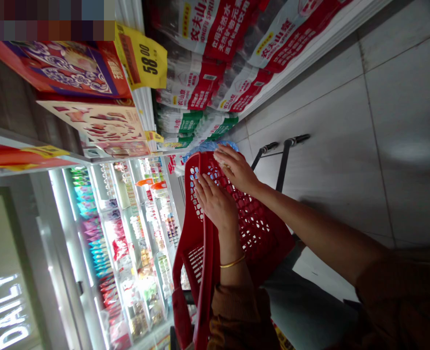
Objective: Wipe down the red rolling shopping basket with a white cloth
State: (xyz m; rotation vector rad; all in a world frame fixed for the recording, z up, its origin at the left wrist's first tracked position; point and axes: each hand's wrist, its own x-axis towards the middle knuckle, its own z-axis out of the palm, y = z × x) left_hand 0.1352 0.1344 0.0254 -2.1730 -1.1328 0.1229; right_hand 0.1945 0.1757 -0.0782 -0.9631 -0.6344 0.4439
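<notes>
The view is turned on its side. A red plastic shopping cart basket (251, 238) with a lattice of holes fills the middle. My left hand (216, 201), with a thin gold bangle on its wrist, lies over the basket's rim, fingers stretched out and close together. Beside it, my right hand (234, 167) is at the basket's holed side near its far end, fingers also extended. Neither hand holds anything visible. Whether the palms press on the plastic is hard to tell. Dark cart legs (283, 165) with small wheels stand on the floor.
Large bottled-water packs (215, 82) with red and green labels line a shelf alongside the cart. Gift boxes (101, 119) and a yellow 58.00 price tag (145, 58) are above them. A lit refrigerated display (127, 243) stands ahead. Grey floor tiles (411, 121) run beside the shelf.
</notes>
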